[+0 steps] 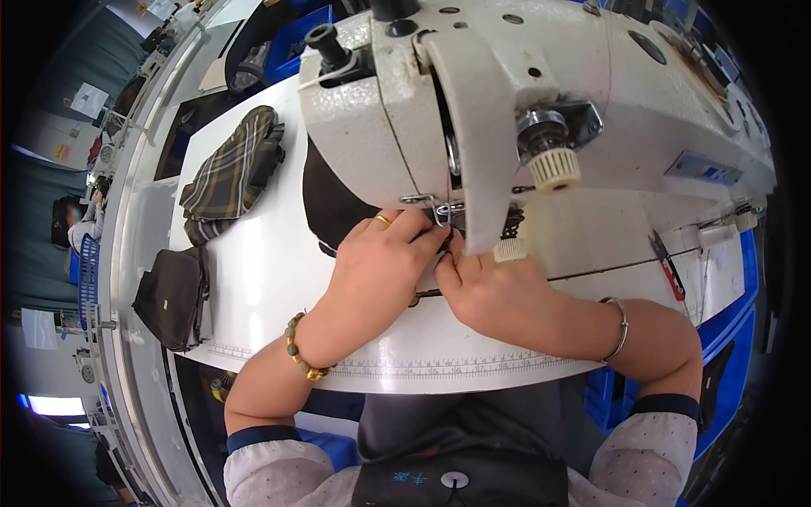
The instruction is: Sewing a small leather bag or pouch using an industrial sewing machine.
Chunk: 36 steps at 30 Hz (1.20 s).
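A white industrial sewing machine point(481, 110) stands over the white table, and both my hands are close together under its head, by the needle area. My left hand point(380, 253) has its fingers bent and pinched on the edge of a dark brown fabric piece point(334, 198), which lies flat to the left of the machine head. My right hand point(498, 291) meets it from the right, thumb and fingers closed at the same dark fabric edge. The fingertips and the needle are partly hidden by the machine head and by my hands.
On the table's left lie a folded plaid fabric stack point(236, 169) and a dark brown fabric stack point(173, 296). Red-handled thread snips point(669, 269) lie at the right. A printed ruler strip point(456, 369) follows the table's front edge. Blue bins point(718, 380) stand beneath the right side.
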Motion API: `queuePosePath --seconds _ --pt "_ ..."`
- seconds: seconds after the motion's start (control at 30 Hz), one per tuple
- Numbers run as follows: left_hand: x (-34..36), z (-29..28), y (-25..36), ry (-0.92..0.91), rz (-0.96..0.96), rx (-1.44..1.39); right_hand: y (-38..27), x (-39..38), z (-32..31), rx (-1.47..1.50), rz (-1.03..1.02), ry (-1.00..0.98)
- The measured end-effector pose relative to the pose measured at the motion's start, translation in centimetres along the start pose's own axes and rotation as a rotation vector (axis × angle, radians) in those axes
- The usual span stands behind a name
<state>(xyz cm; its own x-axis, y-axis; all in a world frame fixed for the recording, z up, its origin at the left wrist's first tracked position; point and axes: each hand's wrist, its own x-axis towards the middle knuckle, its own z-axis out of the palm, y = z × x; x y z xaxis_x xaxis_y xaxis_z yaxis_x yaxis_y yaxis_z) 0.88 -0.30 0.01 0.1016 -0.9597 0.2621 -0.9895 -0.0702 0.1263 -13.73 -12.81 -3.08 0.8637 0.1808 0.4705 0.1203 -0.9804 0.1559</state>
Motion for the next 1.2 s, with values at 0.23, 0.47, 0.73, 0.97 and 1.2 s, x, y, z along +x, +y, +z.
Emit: queuePosePath --seconds 0.23,0.47,0.73,0.97,1.2 --pt "0.3 1.2 -1.6 0.118 -0.038 -0.11 -0.8 -0.1 -0.6 0.049 -0.065 0.043" --pt "0.6 1.4 -2.7 0.088 0.011 -0.226 -1.1 -0.4 -0.1 0.178 -0.028 -0.044" --pt "0.6 2.2 -2.8 0.222 0.12 -0.066 -1.0 -0.6 -0.3 0.193 -0.041 -0.047" --pt "0.1 1.3 -1.2 0.182 0.256 0.119 -1.0 -0.6 -0.3 0.218 -0.065 -0.038" --pt "-0.2 0.2 -0.2 0.072 0.169 0.108 -1.0 -0.7 0.0 0.247 -0.064 -0.038"
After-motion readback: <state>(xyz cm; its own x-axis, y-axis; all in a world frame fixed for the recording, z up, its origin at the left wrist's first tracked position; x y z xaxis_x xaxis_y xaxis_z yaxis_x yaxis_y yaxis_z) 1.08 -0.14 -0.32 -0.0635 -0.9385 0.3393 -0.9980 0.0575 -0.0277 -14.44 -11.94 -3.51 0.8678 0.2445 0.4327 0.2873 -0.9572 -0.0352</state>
